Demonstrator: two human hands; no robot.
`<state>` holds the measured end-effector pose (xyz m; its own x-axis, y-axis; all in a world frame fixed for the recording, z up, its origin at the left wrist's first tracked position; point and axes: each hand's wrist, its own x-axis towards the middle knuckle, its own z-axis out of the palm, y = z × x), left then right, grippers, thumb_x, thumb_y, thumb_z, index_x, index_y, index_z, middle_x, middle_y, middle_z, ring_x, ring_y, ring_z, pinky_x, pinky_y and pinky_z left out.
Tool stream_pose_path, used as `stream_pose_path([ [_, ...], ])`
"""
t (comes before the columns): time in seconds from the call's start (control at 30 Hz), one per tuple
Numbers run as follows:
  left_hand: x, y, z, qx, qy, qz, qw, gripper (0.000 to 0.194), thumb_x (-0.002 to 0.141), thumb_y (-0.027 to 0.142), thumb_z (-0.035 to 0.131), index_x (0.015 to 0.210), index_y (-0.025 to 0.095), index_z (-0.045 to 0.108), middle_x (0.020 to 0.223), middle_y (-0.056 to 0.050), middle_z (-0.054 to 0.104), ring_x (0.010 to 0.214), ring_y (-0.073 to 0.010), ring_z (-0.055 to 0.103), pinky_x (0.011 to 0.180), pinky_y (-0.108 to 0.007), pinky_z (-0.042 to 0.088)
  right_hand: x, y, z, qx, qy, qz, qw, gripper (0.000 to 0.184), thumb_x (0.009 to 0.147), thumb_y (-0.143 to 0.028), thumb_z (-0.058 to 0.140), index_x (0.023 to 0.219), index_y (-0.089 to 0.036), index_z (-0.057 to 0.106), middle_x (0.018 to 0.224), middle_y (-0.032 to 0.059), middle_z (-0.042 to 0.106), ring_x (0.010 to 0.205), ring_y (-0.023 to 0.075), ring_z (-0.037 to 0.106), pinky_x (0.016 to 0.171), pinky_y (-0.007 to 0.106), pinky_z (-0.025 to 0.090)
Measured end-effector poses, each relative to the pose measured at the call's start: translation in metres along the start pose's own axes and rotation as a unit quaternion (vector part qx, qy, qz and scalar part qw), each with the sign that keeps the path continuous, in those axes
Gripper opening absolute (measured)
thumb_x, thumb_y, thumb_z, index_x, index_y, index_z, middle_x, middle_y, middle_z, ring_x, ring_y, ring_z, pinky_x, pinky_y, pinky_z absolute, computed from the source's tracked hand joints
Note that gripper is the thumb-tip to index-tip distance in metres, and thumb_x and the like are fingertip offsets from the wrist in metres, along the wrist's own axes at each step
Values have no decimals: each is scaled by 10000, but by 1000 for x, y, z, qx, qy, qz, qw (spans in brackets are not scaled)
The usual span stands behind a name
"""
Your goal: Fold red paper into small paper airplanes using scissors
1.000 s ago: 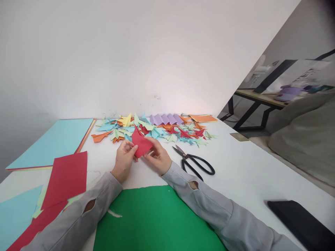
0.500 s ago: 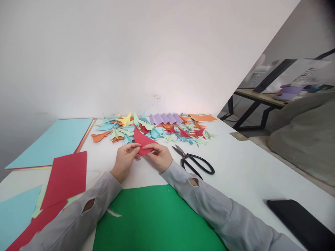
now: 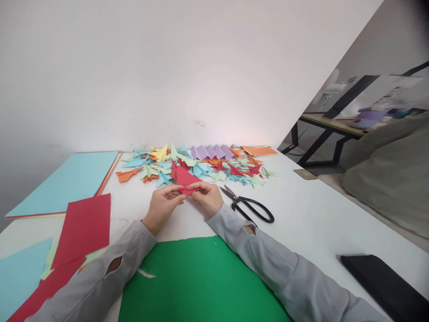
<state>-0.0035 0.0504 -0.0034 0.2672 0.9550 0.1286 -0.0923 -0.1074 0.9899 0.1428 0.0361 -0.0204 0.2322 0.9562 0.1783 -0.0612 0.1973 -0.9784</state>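
Between my two hands is a small piece of folded red paper [image 3: 186, 180], raised over the white table with a pointed end facing away from me. My left hand [image 3: 164, 206] pinches its lower left edge between thumb and fingers. On the other side, my right hand [image 3: 208, 197] grips the lower right edge, the fingertips lying over the paper. Behind the red paper spreads a heap of small folded paper planes [image 3: 201, 169] in several colours. Black-handled scissors [image 3: 250, 205] lie just right of my right hand, blades partly apart. Part of the paper's lower edge is hidden by my fingers.
A large green sheet [image 3: 197, 281] lies under my forearms. Red paper [image 3: 83, 228] and a stack of light blue sheets [image 3: 67, 179] are on the left. A purple pleated paper [image 3: 212, 152] and orange sheets [image 3: 259, 151] sit by the wall. A black flat object [image 3: 382, 281] rests at right.
The red paper has turned and tipped in my hands, so its point now leans differently and a smaller face shows. My hands have shifted slightly to the right.
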Motion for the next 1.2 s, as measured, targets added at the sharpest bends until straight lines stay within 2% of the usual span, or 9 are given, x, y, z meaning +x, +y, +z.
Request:
stream_pose_path([
  [0.17,2,-1,-1,36,22,46,998,112,611,267,743,699,199,741,705,-24,664,568,-115,567,567,-250,491,-2,-3,1,43,-51,-13,998,204,504,-299,780,664,-202,700,697,32,699,644,166,622,603,290,485],
  [0.3,1,2,0,34,34,48,998,52,579,249,758,599,211,727,640,-14,645,569,-127,564,544,-245,486,-2,-4,1,7,-30,-3,1000,210,531,-380,774,600,-198,695,584,22,668,522,136,556,518,272,435],
  [0.4,1,3,1,28,41,26,998,89,554,245,774,574,186,711,604,-13,643,525,-119,562,520,-240,479,-2,-4,2,-20,-7,-2,1000,223,554,-406,758,565,-193,692,521,13,637,466,118,502,480,263,387],
  [0.5,0,2,0,22,31,-3,999,169,582,286,769,642,148,692,592,-29,662,506,-124,586,527,-247,487,-2,-5,1,-27,9,-4,1000,217,555,-395,762,559,-189,692,519,9,629,468,113,494,490,261,383],
  [0.63,0,2,0,-41,5,-42,998,283,656,371,727,707,146,563,568,-43,670,527,-153,631,550,-272,508,-1,-6,0,-12,22,14,1000,249,545,-415,768,555,-184,675,498,1,604,452,106,481,483,258,380],
  [0.7,1,3,0,-79,8,-59,995,341,644,383,737,764,162,508,544,-24,658,525,-167,640,536,-276,507,0,-6,0,-7,22,22,999,274,523,-430,781,556,-181,670,498,1,604,449,105,481,482,259,381],
  [0.8,2,3,0,-98,12,-82,992,420,593,358,775,850,151,514,568,-24,666,540,-175,651,538,-275,509,0,-6,0,-2,21,30,999,302,483,-438,802,559,-179,668,494,-2,605,440,102,478,473,256,379],
  [1.03,1,2,1,-50,15,-73,996,376,577,349,780,786,128,559,551,-44,667,511,-166,639,520,-268,510,0,-5,1,0,22,27,999,321,476,-456,799,557,-185,648,486,-4,597,429,107,477,456,262,380],
  [1.2,0,4,2,-35,-13,-76,996,369,570,332,792,773,128,560,586,-47,674,548,-164,646,535,-270,521,0,-6,1,11,22,36,999,340,464,-451,809,575,-175,643,487,-1,603,434,106,499,463,256,408],
])
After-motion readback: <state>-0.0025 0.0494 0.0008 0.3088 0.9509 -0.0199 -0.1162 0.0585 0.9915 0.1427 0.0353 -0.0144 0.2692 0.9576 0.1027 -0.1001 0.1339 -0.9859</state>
